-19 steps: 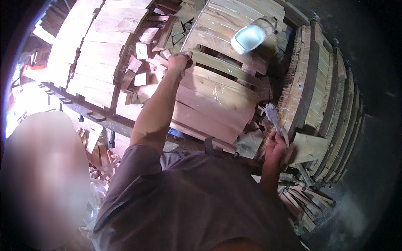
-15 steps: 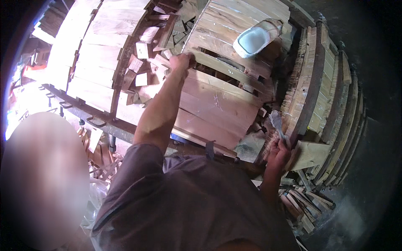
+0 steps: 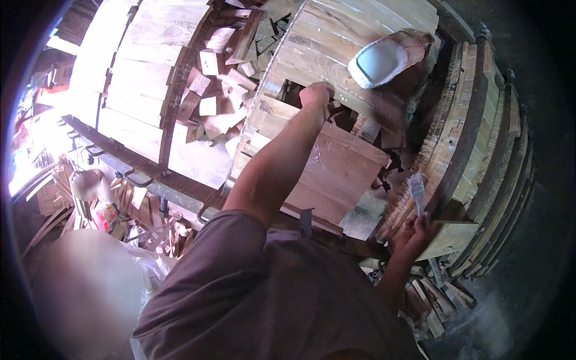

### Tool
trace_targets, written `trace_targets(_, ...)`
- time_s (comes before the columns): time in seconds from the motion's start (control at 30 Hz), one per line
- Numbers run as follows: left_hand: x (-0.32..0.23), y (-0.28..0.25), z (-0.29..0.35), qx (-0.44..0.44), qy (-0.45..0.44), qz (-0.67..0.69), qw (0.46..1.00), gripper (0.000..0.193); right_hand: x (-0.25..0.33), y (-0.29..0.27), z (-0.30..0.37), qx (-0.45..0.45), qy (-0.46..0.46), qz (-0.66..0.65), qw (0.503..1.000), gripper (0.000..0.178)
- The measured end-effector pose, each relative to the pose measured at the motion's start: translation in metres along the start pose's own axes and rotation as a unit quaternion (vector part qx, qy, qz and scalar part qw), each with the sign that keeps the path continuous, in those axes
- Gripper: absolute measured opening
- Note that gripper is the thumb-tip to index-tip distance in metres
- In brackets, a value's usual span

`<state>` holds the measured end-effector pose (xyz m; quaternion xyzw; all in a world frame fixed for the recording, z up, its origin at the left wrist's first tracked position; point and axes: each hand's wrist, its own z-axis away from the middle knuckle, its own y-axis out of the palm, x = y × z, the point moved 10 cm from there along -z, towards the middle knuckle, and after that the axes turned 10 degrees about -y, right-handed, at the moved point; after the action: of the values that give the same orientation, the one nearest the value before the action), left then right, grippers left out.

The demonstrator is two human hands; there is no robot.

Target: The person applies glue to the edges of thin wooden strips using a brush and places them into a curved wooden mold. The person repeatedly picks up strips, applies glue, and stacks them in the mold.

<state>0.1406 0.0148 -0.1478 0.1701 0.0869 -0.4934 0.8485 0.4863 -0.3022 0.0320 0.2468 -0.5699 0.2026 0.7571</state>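
My left hand (image 3: 316, 96) reaches over a gap between pale wooden boards, its fingers curled against the edge of a wooden strip (image 3: 347, 101); the fingertips are partly hidden. Loose wood pieces show down in the gap. Below the gap lies a smooth wooden panel (image 3: 330, 174). At the right, my right hand (image 3: 414, 234) is closed around a flat brush (image 3: 416, 187), its whitish bristles pointing up and away from me. A cut-open plastic jug (image 3: 382, 62) with white liquid in it rests on the upper boards, beyond my left hand.
Stacked boards (image 3: 471, 144) stand along the right side. Wood blocks (image 3: 210, 66) lie heaped left of my boards, beside another row of panels (image 3: 141, 78). A metal rail with handles (image 3: 141, 177) runs along the near left. Offcuts (image 3: 435, 306) lie at lower right.
My left hand has shifted right along the boards, from the strip's left end to over the gap. The strip now sits closer to the upper boards. The brush stays in my right hand.
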Motion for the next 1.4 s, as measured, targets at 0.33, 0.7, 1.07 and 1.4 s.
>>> trace_targets(0.33, 0.002, -0.004, -0.004, -0.006, 0.037, 0.051, 0.998, 0.021, 0.006, 0.012, 0.005, -0.051, 0.01, 0.002, 0.999, 0.03)
trace_targets(0.7, -0.001, -0.005, -0.023, -0.011, 0.071, 0.025, 0.997, 0.024, 0.023, 0.019, 0.013, -0.043, -0.037, 0.106, 0.993, 0.025)
trace_targets(1.07, -0.017, -0.004, 0.02, -0.03, 0.026, -0.096, 0.995, 0.015, 0.04, 0.057, 0.017, 0.072, -0.225, 0.35, 0.907, 0.016)
trace_targets(1.4, -0.026, -0.011, 0.082, 0.032, 0.405, -0.694, 0.594, 0.021, 0.053, 0.291, -0.079, 0.172, -0.381, 0.365, 0.832, 0.021)
